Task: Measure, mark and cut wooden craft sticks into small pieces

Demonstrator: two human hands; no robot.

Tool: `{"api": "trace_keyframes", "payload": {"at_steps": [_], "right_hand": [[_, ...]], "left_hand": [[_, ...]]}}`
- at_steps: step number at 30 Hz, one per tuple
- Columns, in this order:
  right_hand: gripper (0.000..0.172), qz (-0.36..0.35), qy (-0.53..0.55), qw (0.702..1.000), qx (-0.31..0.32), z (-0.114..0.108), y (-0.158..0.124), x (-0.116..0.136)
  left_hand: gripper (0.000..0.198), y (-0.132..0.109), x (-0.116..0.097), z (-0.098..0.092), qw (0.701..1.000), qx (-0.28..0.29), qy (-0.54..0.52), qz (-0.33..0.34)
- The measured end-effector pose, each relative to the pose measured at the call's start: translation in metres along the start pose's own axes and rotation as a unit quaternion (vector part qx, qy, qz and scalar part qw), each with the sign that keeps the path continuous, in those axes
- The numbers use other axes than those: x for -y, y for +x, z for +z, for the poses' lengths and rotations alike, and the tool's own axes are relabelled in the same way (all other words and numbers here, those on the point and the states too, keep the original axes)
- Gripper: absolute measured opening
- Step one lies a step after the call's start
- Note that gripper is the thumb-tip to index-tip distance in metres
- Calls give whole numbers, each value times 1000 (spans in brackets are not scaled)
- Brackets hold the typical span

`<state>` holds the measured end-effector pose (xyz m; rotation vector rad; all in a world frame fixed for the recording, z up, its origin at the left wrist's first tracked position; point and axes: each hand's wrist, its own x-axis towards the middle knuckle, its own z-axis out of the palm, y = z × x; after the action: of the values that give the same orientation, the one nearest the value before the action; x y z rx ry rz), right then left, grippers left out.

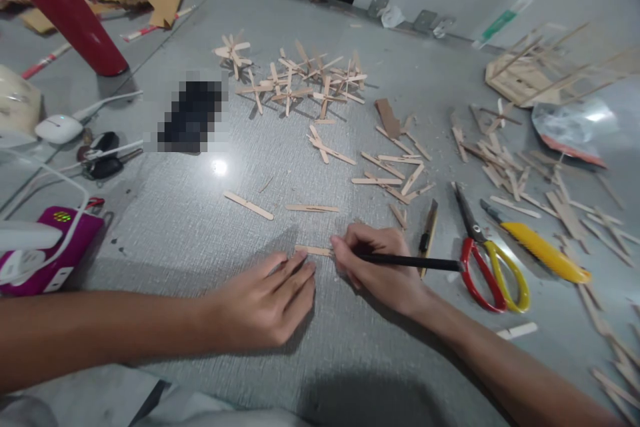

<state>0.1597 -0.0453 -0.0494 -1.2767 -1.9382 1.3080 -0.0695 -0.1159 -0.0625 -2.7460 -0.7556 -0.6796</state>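
My right hand [380,263] is closed around a black pencil [415,261], its tip down at a short wooden stick [313,250] lying on the grey floor. Flat beside it rests my left hand [267,300], fingers stretched out, with the fingertips touching the stick's left end. Two more loose sticks [249,205] lie just beyond.
Red-and-yellow scissors [487,267], a yellow-handled cutter [543,250] and a small knife [429,233] lie right of my right hand. Several stick crosses [300,80] sit farther out, scattered sticks [505,167] to the right. A magenta device [47,247], keys and cables lie at left.
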Motion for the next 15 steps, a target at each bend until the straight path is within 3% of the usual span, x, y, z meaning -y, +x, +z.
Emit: {"api": "trace_keyframes", "payload": {"at_steps": [15], "right_hand": [[45, -17, -9, 999, 31, 0, 1, -8]], "left_hand": [[26, 3, 1, -3, 1000, 7, 5, -3]]}}
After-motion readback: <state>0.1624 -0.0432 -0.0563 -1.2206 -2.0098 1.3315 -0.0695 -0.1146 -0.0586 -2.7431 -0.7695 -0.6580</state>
